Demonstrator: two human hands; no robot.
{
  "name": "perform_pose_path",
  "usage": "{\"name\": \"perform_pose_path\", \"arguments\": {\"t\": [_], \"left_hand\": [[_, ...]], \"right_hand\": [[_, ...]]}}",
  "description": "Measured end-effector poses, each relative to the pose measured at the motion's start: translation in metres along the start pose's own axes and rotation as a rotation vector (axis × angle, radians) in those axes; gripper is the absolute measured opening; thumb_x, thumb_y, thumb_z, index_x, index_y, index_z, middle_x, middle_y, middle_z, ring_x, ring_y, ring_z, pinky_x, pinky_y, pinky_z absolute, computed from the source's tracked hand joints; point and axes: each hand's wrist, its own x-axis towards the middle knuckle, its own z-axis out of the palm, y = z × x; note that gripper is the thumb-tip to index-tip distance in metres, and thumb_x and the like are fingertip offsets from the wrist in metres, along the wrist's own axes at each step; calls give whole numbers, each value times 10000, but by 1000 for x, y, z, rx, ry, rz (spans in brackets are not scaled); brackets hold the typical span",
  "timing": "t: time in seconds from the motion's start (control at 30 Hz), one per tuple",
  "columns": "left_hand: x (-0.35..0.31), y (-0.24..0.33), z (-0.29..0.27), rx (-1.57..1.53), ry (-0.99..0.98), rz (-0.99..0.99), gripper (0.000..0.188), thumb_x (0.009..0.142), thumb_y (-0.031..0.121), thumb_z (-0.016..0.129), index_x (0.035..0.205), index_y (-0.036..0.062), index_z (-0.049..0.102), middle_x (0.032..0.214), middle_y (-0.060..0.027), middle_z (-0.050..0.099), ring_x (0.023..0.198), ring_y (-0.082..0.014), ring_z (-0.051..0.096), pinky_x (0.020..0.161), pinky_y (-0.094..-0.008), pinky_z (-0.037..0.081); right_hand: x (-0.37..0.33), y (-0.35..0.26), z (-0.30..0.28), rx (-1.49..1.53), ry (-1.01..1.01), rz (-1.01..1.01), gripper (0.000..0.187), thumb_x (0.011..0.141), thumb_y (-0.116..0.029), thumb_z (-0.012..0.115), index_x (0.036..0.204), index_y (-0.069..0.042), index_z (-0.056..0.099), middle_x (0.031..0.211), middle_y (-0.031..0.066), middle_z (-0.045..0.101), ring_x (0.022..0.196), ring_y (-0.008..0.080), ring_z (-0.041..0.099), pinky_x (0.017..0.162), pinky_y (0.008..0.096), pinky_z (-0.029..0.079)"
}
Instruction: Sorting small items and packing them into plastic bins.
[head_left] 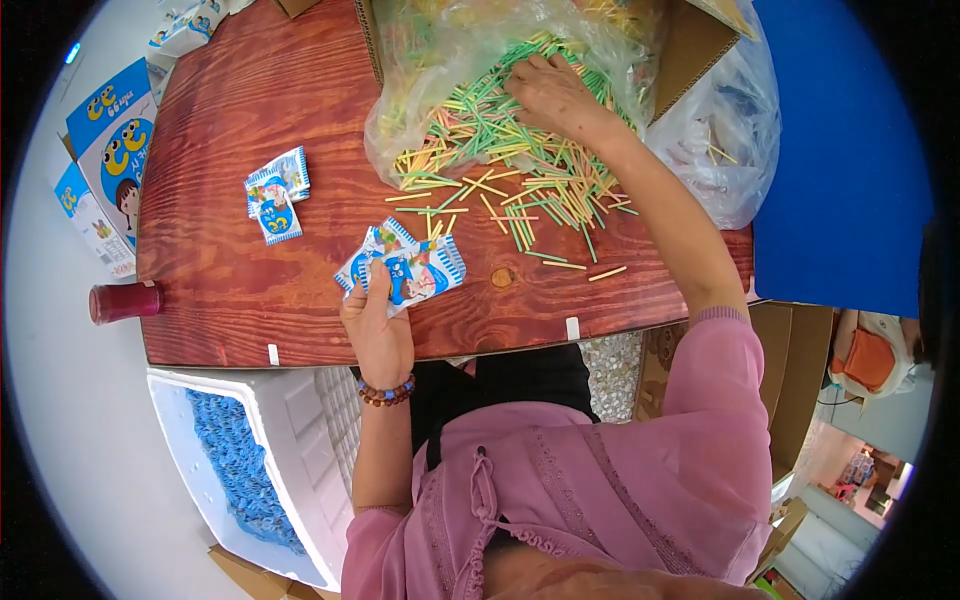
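Pinched in my left hand [378, 325], above the front of the table, are a few small blue and white packets [425, 272], fanned so they overlap. My right hand [555, 95] reaches forward onto a big heap of thin sticks [480, 125] in green, yellow and pink. Its fingers are bent down into the heap, and their tips are partly hidden among the sticks. The heap spills from a clear plastic bag [395, 120] onto the wood, with loose sticks scattered toward me. More packets of the same kind [277, 195] lie on the table to the left.
The bag lies in an open cardboard box [695, 60] on the dark red wooden table [230, 110]. A red-lidded jar [125, 302] lies at the left edge, by printed blue and white boxes [125, 150]. Below stands a white foam box [300, 430] of small blue pieces.
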Motion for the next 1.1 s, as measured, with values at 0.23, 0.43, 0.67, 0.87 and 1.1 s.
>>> {"name": "perform_pose_path", "arguments": {"t": [0.23,0.43,0.67,0.87,1.1], "left_hand": [[4,0,-3,-12,12,-10,149,972,96,555,1041,9,655,1029,-50,679,914,-112,644,828,-294,518],[2,1,3,-15,-9,-20,140,966,94,567,1030,8,657,1002,-48,687,879,-96,641,800,-280,513],[1,0,4,-21,3,-31,126,964,81,565,1023,14,654,1006,-46,686,886,-95,640,803,-285,512],[-1,-2,5,-46,11,-32,122,961,70,566,1032,17,650,1019,-43,684,895,-101,643,811,-291,511],[-2,-3,2,-48,11,-54,123,959,73,571,1042,26,649,1028,-42,684,914,-105,647,825,-298,519]], "right_hand": [[2,6,19,-55,57,-119,235,767,-86,605,998,-44,597,1042,88,572,1055,237,528,908,375,383],[1,12,24,-11,45,-132,264,785,-33,571,1046,-41,531,1048,120,557,1076,269,527,921,392,377],[-1,15,8,391,-3,223,190,919,-74,524,1106,-44,508,1005,167,630,973,311,587,903,373,420],[-19,-24,6,1483,240,430,250,998,-213,492,1177,-39,502,1052,112,674,1015,172,578,953,333,418],[-45,-102,28,1370,256,495,243,972,-197,528,1152,-35,523,1094,68,644,1039,176,587,922,320,436]]}}
